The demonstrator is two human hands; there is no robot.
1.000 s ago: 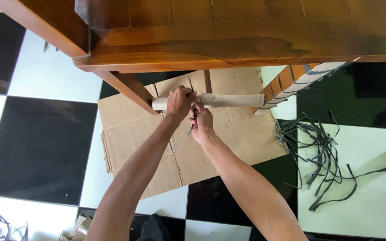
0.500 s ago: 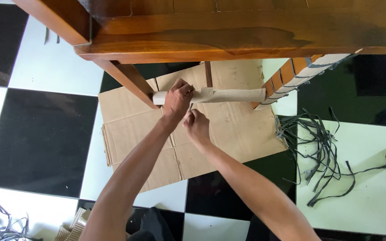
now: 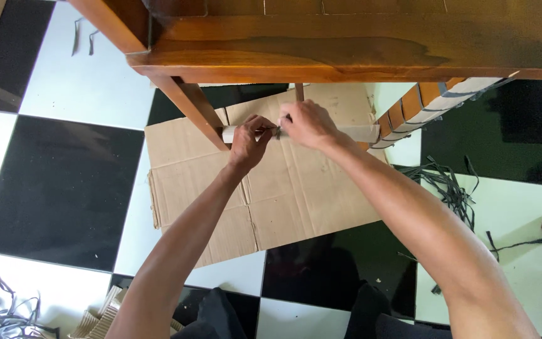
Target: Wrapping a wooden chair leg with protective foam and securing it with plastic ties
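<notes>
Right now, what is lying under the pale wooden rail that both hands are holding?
Under the pale rail lies flattened brown cardboard on the black-and-white tiled floor. The left hand and right hand cover the rail's middle, so what they pinch there cannot be seen.

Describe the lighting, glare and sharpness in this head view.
Head view: even daylight, sharp on both hands, left hand and right hand, at the pale rail; soft sheen on the wooden frame; white tiles bright, slightly washed; straight edges bow slightly near the borders.

We saw a floor (image 3: pixel 58 188) of black and white checkered tiles in daylight, flattened cardboard (image 3: pixel 296 188) spread over it, dark cut strips (image 3: pixel 446 188) scattered right, polished wooden furniture (image 3: pixel 359 44) above.
</notes>
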